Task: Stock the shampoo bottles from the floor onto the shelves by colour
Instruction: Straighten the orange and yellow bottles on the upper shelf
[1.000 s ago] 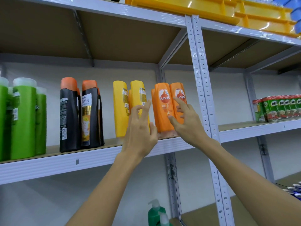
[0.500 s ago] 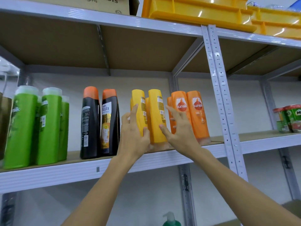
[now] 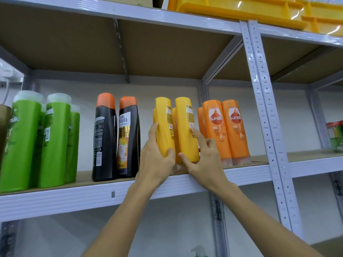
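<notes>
On the shelf (image 3: 92, 195) stand colour groups of shampoo bottles: green bottles (image 3: 24, 141) at the left, black bottles with orange caps (image 3: 105, 138), yellow bottles (image 3: 183, 127) in the middle and orange bottles (image 3: 224, 132) to their right. My left hand (image 3: 156, 160) grips the left front yellow bottle (image 3: 163, 125) low down, thumb curled round its front. My right hand (image 3: 204, 160) holds the right front yellow bottle between thumb and fingers near its base. More yellow bottles stand half hidden behind these two.
A perforated grey upright (image 3: 263, 108) stands just right of the orange bottles. Yellow plastic bins (image 3: 250, 10) sit on the shelf above. Green tins (image 3: 336, 136) stand on the neighbouring shelf at the far right. A pump bottle top (image 3: 198, 252) shows at the bottom.
Both hands moved left from the orange bottles to the yellow ones and closed round the two front yellow bottles. The view shifted left and closer.
</notes>
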